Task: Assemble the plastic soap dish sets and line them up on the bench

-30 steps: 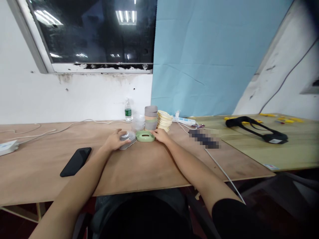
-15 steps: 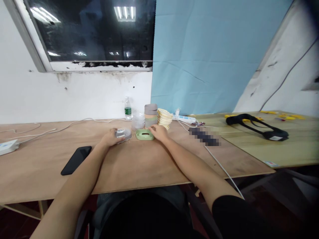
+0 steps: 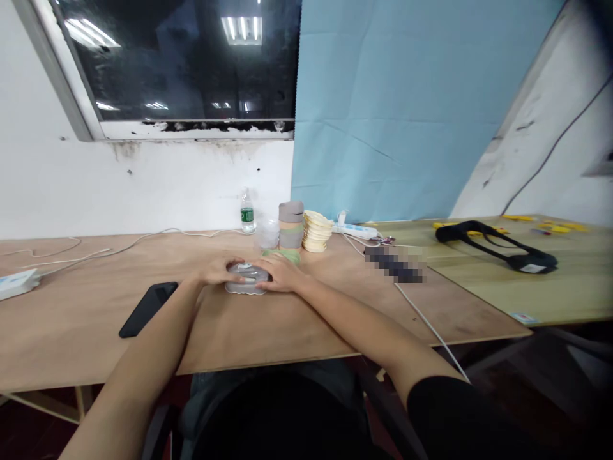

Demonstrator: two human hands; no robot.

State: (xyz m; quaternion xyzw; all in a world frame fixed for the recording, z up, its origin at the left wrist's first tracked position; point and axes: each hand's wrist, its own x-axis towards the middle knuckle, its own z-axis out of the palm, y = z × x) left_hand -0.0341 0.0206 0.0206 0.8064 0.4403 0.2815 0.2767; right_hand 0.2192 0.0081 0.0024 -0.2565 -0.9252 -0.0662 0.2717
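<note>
Glossily clear piece (image 3: 248, 279), wavy-edged, wooden tabletop (image 3: 268, 332)

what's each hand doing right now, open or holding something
Left hand: curled around the left side of the clear grey container, holding it.
Right hand: holding the same container's right side.

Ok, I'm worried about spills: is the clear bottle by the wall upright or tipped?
Upright: the clear bottle stands on the table, narrow end pointing up.
</note>
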